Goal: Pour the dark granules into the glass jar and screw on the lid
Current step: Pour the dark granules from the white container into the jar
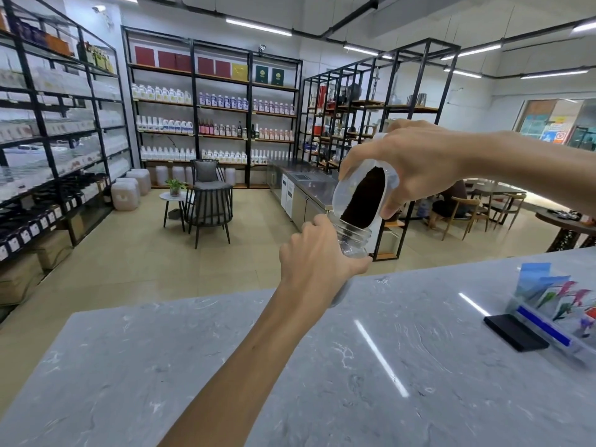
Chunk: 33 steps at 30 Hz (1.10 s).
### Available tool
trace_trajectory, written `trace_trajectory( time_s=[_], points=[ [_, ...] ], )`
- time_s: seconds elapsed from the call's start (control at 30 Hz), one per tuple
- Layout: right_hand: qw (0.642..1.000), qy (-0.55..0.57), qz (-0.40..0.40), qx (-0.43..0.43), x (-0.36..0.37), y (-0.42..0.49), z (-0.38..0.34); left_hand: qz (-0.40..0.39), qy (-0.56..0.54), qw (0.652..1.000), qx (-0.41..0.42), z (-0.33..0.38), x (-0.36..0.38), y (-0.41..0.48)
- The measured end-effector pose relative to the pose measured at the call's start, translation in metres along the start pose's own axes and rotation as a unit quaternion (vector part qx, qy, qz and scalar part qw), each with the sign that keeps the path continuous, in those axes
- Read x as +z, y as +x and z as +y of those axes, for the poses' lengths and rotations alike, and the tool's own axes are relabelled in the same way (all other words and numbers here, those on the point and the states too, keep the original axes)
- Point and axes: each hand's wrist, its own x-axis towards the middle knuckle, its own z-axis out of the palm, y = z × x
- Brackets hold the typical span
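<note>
My left hand (317,253) grips a clear glass jar (353,240) with a threaded open neck, held up above the far edge of the grey marble counter (322,366). My right hand (416,162) holds a clear plastic cup (364,195) tipped mouth-down onto the jar's opening. Dark granules (366,198) lie along the cup's lower side, reaching down to the jar's mouth. Most of the jar's body is hidden behind my left hand. No lid is in view.
A clear organiser with colourful sachets (561,311) and a flat black object (516,332) sit at the counter's right. Beyond the counter are black shelving racks with bottles (213,124), a chair (209,201) and a small round table (174,198).
</note>
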Motion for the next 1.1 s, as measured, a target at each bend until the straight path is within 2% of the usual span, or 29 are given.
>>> trace_trajectory(
  time_s=[1.1],
  points=[
    [0.999, -0.036, 0.016, -0.029, 0.003, 0.005, -0.010, 0.006, 0.017, 1.000, -0.014, -0.007, -0.003, -0.003]
  ],
)
